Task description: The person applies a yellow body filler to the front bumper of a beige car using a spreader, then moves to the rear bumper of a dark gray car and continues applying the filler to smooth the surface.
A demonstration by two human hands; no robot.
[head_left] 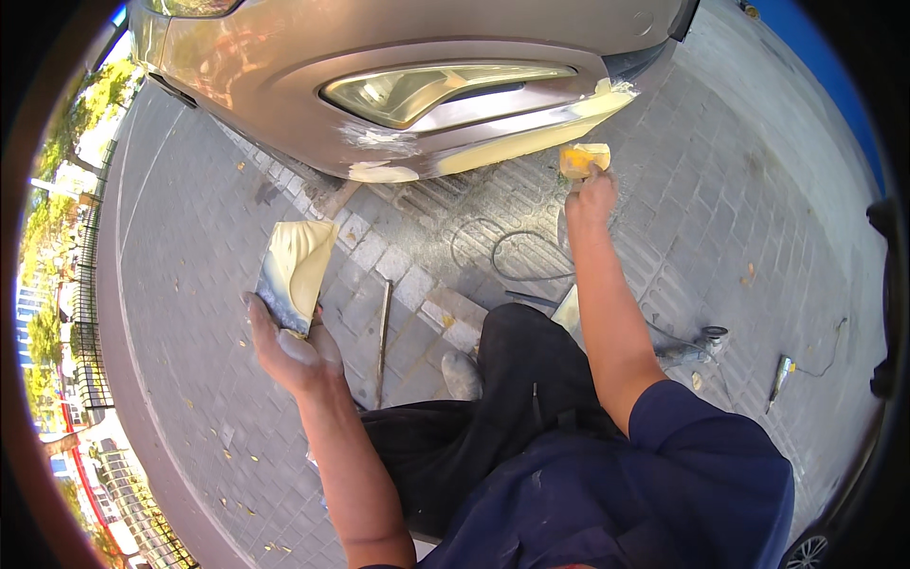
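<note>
My left hand (299,351) holds up a flat mixing plate (296,270) coated with pale cream paste, left of my knees. My right hand (592,194) grips a small spreader (583,159) with yellow-orange and cream paste on it, just below the bumper's right part. The champagne-coloured bumper (237,76) fills the top, with a long lamp (398,95) set in it. A band of cream filler (512,145) runs along its lower edge, and lighter smears lie left of that, below the lamp.
On the paving (199,313) lie a long bar (383,341), a looped hose (502,270), a power tool (701,343) and a small tool with a cable (781,377). My bent legs (512,360) are below me. A railing (90,313) and greenery border the far left; a car wheel shows lower right.
</note>
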